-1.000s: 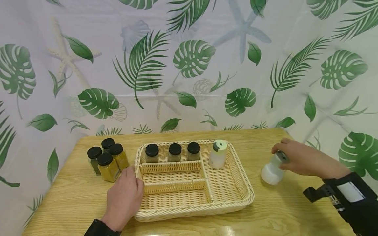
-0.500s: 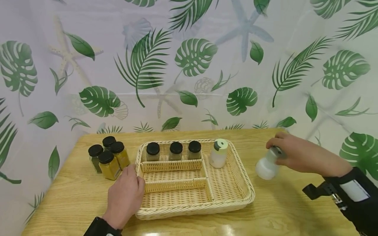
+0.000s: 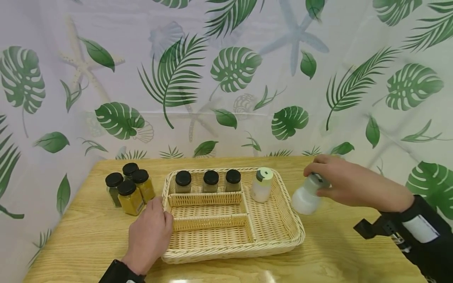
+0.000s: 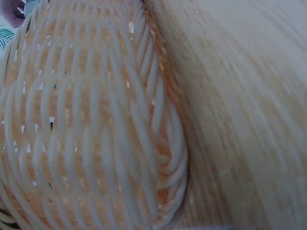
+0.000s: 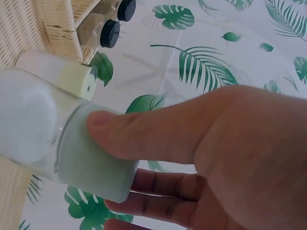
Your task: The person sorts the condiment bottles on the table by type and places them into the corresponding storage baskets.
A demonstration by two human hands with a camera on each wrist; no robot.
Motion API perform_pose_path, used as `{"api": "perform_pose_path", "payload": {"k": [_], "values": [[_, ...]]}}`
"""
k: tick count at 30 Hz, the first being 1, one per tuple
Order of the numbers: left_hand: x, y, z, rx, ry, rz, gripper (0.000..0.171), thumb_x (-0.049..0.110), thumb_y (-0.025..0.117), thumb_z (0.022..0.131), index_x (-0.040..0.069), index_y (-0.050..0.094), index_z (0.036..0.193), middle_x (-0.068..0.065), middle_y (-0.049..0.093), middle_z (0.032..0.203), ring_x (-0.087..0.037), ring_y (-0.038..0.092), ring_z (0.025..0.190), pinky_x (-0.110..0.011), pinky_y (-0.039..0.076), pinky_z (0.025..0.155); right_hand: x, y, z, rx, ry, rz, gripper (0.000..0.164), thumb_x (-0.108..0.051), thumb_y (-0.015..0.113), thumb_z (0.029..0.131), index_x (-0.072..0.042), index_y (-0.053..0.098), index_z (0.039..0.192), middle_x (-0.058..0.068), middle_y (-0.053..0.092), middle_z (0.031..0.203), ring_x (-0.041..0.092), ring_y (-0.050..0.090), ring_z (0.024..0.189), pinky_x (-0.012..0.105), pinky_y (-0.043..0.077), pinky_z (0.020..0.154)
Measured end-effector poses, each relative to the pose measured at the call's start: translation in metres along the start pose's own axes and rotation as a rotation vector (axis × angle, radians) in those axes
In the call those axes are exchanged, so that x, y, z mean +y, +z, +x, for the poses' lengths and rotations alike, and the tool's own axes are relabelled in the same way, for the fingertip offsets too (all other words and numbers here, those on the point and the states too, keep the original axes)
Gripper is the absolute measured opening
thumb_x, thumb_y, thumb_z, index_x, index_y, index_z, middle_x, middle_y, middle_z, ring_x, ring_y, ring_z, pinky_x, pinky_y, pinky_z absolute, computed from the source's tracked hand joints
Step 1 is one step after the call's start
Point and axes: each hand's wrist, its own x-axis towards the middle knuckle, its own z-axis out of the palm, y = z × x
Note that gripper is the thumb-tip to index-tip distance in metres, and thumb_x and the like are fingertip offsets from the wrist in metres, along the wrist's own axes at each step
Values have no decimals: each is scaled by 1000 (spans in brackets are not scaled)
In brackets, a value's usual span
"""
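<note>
My right hand [image 3: 348,182] pinches a clear shaker bottle [image 3: 305,200] of white powder by its grey-green cap [image 5: 96,153], thumb on one side and fingers on the other. The bottle hangs tilted beside the right rim of a wicker basket [image 3: 299,232]. At the basket's left rim, my left hand [image 3: 150,236] grips the edge; its weave [image 4: 81,120] fills much of the left wrist view. Inside the basket's right compartment stands a similar bottle with a light green cap [image 3: 264,175]. Several black-lidded spice jars [image 3: 210,181] line the back compartment.
Left of the basket, close to my left hand, a cluster of black-lidded jars [image 3: 131,198] holds yellow and dark green contents. The wooden table [image 3: 78,243] meets a leaf-patterned cloth [image 3: 219,129] behind and at the sides.
My right hand has carried the shaker bottle leftward, from the table's right side up to the basket's right rim. My left hand stays on the basket's left edge.
</note>
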Motion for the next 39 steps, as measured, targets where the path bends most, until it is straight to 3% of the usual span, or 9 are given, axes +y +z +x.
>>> {"api": "perform_pose_path", "payload": {"k": [6,12,24,39], "values": [[0,-1,1,-14,-1,-2,43,21,44,100,-7,52,132,-24,64,116,-33,67,76,-40,47,49,-17,-4,7,30,-68,-36,41,-12,89,73,-16,70,109,-1,61,102,12,60,85,31,54,70],[0,0,0,-11,1,-2,42,21,44,100,-6,53,132,-23,64,115,-30,65,71,-35,42,46,-31,-4,16,0,-107,-33,40,-15,88,75,-18,69,111,-2,58,104,10,59,85,30,53,69],[-2,1,1,2,3,-2,42,21,44,100,-6,53,130,-23,64,114,-33,68,78,-42,49,51,-51,11,32,4,-187,-12,42,-13,88,74,-15,70,112,-3,57,98,10,54,83,30,52,70],[-1,0,-1,13,11,-4,41,20,45,99,-7,53,130,-23,64,115,-33,68,77,-42,49,50,-58,36,39,-101,-157,44,40,-10,85,77,-16,68,113,-1,55,102,10,55,86,28,52,71]]}}
